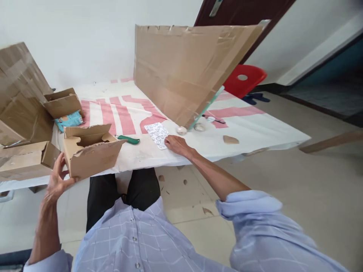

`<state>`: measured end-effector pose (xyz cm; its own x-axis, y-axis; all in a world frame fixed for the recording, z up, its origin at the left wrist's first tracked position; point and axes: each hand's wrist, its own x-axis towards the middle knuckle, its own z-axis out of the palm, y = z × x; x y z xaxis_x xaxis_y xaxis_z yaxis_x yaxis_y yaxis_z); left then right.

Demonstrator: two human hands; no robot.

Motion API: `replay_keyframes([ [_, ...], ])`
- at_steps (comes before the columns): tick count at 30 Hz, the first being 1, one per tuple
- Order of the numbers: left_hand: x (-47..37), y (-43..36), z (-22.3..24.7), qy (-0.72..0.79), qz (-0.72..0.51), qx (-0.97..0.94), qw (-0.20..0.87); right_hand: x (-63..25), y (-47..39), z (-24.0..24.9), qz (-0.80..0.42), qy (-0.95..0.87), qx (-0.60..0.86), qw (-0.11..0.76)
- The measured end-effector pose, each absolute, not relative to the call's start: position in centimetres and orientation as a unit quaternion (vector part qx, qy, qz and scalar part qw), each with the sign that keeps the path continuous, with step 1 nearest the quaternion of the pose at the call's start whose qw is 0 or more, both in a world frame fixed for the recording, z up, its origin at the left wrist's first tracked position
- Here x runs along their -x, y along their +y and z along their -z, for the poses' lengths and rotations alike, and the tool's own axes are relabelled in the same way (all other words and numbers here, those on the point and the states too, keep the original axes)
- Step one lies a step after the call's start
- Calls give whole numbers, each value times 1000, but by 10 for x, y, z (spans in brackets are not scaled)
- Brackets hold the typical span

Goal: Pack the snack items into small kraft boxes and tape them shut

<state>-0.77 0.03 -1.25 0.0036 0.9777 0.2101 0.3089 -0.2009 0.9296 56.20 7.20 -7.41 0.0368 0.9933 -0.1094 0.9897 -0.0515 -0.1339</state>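
Small cardboard box (93, 158) sits at left of centre in the frame, right by the near edge of the white-covered desk (269, 132); top open, flaps upright, rim ragged.

Left hand (58, 175) at the box's left end: fingers and thumb spread apart around the near corner, touching. Whether they clamp it or merely steady it, cannot tell.

Right hand (177, 144), centre of frame: fingers curled together at the right edge of a patterned paper sheet (157, 135). Whether the paper is pinched or only pressed, cannot tell.

Handling, as judged: the box wants a light, wide hold low on its walls, since the torn cardboard may buckle under a squeeze. Base best kept well on the desk, the edge being so close. Paper best taken by its margin and kept flat, lest it crease. Green-handled tool (128, 140) lies just right of the box; sleeve and wrist should pass clear of it.
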Motion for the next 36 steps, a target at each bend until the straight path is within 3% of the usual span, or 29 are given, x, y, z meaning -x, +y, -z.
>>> replay_keyframes([
  [3, 13, -7, 31, 480, -530, -473, 514, -558, 67, 75, -75, -687, 723, 16],
  [6, 13, -11, 51, 431, -572, -354, 601, -557, 66, 79, -70, -688, 722, 21],
  [14, 3, -3, 74, 368, -662, -257, 600, -567, 63, 85, -77, -679, 727, 66],
  [17, 7, 0, 78, 364, -653, -247, 617, -557, 64, 70, -62, -659, 737, 139],
  [20, 11, 1, 82, 363, -636, -242, 636, -520, 58, 46, -57, -671, 682, 285],
  [25, 12, 1, 85, 363, -628, -256, 639, -411, 12, -7, -138, -732, 411, 526],
  [29, 13, 0, 88, 357, -631, -268, 635, -344, -21, -35, -157, -735, 317, 578],
  [36, 9, -3, 81, 377, -614, -276, 636, -314, -21, -28, -172, -722, 332, 582],
])
